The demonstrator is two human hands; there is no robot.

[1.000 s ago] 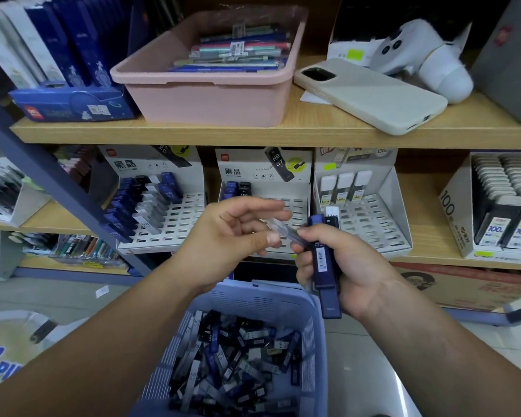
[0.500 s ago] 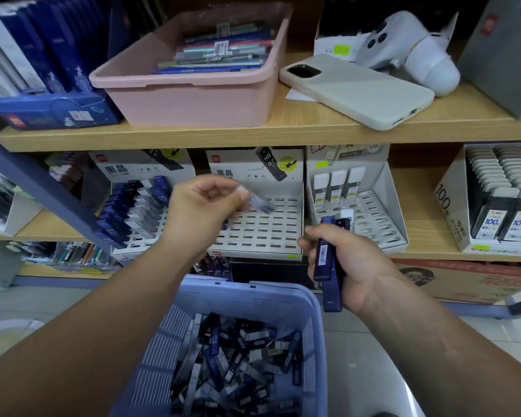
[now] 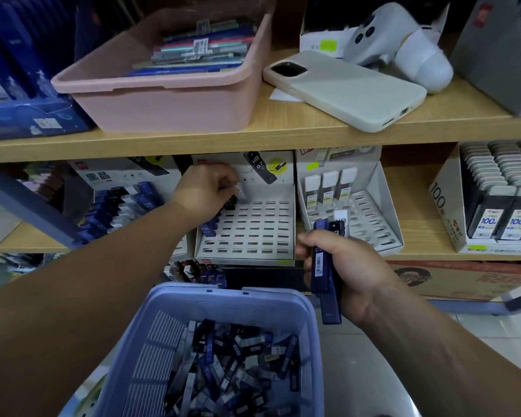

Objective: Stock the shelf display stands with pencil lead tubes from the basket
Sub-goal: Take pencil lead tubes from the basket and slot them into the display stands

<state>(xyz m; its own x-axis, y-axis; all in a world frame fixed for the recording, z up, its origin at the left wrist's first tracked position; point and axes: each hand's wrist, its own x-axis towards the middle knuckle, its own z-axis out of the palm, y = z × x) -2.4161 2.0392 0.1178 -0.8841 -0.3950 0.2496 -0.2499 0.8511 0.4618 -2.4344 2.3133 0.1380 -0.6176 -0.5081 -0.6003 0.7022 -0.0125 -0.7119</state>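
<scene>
Left hand (image 3: pixel 205 191) has reached the "HB 0.7" stand (image 3: pixel 253 233), pinching a clear tube (image 3: pixel 243 194); right hand (image 3: pixel 354 273) grips blue tubes (image 3: pixel 319 263).

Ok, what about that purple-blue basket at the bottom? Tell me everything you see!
The basket looks like pale blue-purple plastic. It is rectangular with rounded corners, an open top and thin slits down its walls. It sits upright at the bottom centre of the view. Loose pencil lead tubes lie heaped inside, dark blue, black and clear. What holds it up is out of view.
</scene>
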